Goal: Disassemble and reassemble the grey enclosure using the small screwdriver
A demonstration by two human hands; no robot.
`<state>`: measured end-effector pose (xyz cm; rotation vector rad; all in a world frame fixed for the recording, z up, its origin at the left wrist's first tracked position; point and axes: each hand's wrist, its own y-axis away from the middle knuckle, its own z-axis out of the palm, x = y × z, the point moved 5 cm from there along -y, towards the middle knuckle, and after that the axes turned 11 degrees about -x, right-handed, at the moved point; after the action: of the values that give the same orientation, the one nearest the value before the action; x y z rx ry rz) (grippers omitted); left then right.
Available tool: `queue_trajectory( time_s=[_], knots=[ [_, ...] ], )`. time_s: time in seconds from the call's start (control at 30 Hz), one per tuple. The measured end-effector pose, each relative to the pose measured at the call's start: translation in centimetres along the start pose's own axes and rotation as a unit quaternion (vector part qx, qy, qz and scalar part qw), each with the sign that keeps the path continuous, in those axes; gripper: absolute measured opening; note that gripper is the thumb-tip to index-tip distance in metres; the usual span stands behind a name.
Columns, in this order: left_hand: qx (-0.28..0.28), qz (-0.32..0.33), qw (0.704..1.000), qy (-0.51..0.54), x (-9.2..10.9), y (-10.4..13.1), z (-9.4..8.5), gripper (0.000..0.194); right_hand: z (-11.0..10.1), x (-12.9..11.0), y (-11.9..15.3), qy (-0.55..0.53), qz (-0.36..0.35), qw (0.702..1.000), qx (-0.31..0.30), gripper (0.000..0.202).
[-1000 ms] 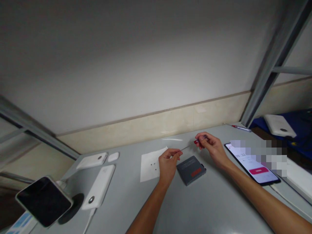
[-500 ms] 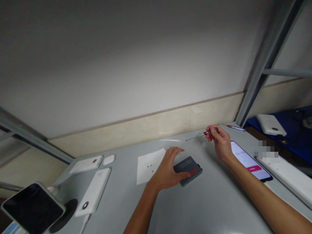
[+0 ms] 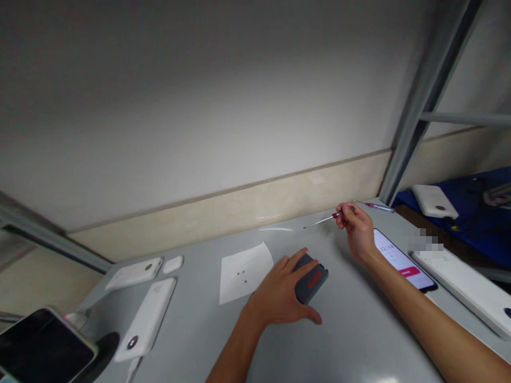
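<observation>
Nearest: grey counter (image 3: 191, 330), with a white slab-shaped device (image 3: 147, 319) laid at the left, a cable run to its near end. Left hand (image 3: 279, 291) held palm down, fingers spread, thumb stuck out past the near side; nothing seen clasped. Dark flat box (image 3: 314, 280) with a red label found under and beside those fingers, mid-counter; partly covered. Whether it is pressed or only hovered over cannot be told.

Box handling, judged: stiff shell, light to moderate weight, not crushable; smooth faces could be slid on the counter if pushed from one side. Best held by its two opposite side edges, thumb against fingers, label left uncovered.

White paper (image 3: 229, 287) laid just left of the box, a few tiny dark pieces (image 3: 245, 281) set on it; easily scattered if the sheet is nudged. Lit phone (image 3: 399, 260) placed right, partly hidden by the right forearm.

Farther: screwdriver (image 3: 321, 221) gripped by its handle in the right hand (image 3: 357, 227), thumb and fingers curled round it, shaft pointed left, clear of the box. Second screwdriver (image 3: 381, 207) seen behind, near the counter's far edge. Wall (image 3: 239, 133) last.
</observation>
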<state>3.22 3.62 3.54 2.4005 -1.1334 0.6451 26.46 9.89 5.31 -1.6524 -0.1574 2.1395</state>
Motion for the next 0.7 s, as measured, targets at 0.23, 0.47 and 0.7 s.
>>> queue_trajectory(
  time_s=[0.23,0.47,0.7],
  knots=[
    [-0.044,0.043,0.998,0.032,0.3,0.5,0.1,0.112,0.1,0.0,-0.1,0.004,0.002,1.0,0.002,0.035],
    [0.002,-0.024,1.0,-0.009,1.1,0.2,0.6,0.12,0.0,-0.4,-0.1,-0.033,0.005,0.999,0.002,0.031],
    [0.06,-0.009,0.998,0.002,1.7,-0.5,0.5,0.103,0.2,-1.0,-0.2,-0.067,0.018,0.997,-0.016,0.039]
  ],
)
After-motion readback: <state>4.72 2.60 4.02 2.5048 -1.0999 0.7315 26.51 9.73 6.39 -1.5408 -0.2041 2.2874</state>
